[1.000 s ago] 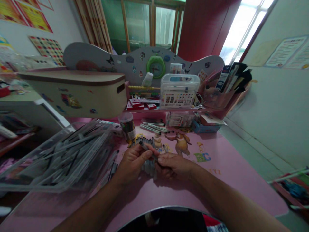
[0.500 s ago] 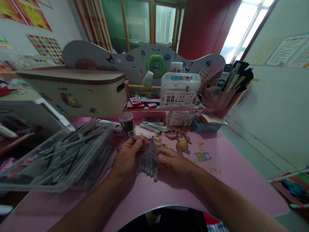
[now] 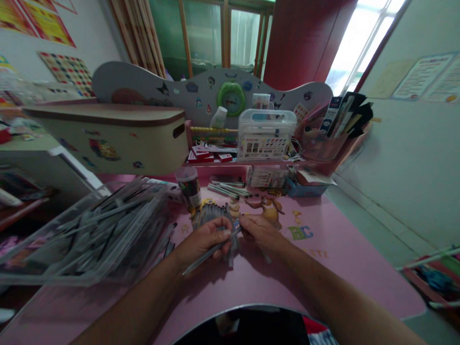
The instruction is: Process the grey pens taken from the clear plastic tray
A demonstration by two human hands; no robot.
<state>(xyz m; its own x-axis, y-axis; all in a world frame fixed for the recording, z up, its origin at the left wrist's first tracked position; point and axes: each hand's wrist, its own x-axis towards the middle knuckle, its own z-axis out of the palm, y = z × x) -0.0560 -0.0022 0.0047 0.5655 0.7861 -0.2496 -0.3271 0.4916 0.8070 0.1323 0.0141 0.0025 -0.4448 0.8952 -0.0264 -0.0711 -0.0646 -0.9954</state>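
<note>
My left hand [image 3: 206, 239] is closed around a slim translucent pen [image 3: 201, 260], which slants from lower left up towards my right hand. My right hand [image 3: 259, 232] pinches at the pen's upper end; its fingertips partly hide what is there. Below the right hand a clear, tube-like piece [image 3: 266, 257] sticks out, and I cannot tell whether that hand holds it. Under and behind my hands lies a row of similar pens [image 3: 215, 211] side by side on the pink desk [image 3: 287, 282].
To the left stands a clear plastic bin [image 3: 89, 278] full of pens. Behind the row are a round tub of pens [image 3: 189, 187], loose pens [image 3: 226, 189] and a blue box [image 3: 307, 188]. A shelf holds a clear carrying case [image 3: 266, 139] and a cream storage box [image 3: 143, 143].
The pen has swung round: it sloped down to the right and now slopes down to the left. My left hand has moved down and right, and the right hand slightly up.
</note>
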